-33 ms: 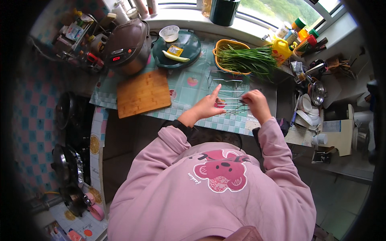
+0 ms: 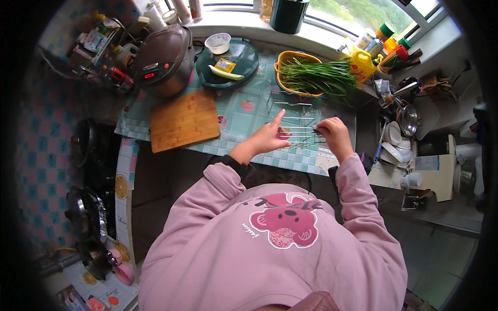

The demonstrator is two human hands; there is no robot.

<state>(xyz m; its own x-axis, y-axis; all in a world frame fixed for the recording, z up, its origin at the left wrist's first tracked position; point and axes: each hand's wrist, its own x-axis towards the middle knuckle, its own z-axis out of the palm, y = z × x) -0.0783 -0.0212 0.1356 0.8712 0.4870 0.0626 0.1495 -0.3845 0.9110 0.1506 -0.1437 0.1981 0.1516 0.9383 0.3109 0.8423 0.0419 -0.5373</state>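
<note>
Right hand (image 2: 335, 133): right of centre in the frame; we read fingertips pinched together on a small dark item (image 2: 316, 130), against the rack's wires; too small for us to identify.
Left hand (image 2: 268, 138): centre of frame, at the rack's left side; thumb and forefinger spread wide. We cannot tell whether the other fingers clasp a wire.
Wire rack (image 2: 298, 118): just right of centre, between the hands; thin, silvery parallel rods.
Handling: we judge it light and stiff, hardly fragile, though single rods may flex and would be slick if wet. Best hold, in our view: the outer frame at opposite sides, rather than one middle rod.
Tablecloth (image 2: 239, 126): green, tile-patterned, beneath the rack.
Wooden cutting board (image 2: 185, 122): left of centre.
Plastic basket (image 2: 278, 70): above the rack, upper centre; yellow-rimmed, heaped with long green leaves (image 2: 317, 76).
Pale green vegetable (image 2: 226, 73): upper centre-left, on a dark green disc (image 2: 247, 53).
Multicooker (image 2: 164, 57): upper left, display lit.
</note>
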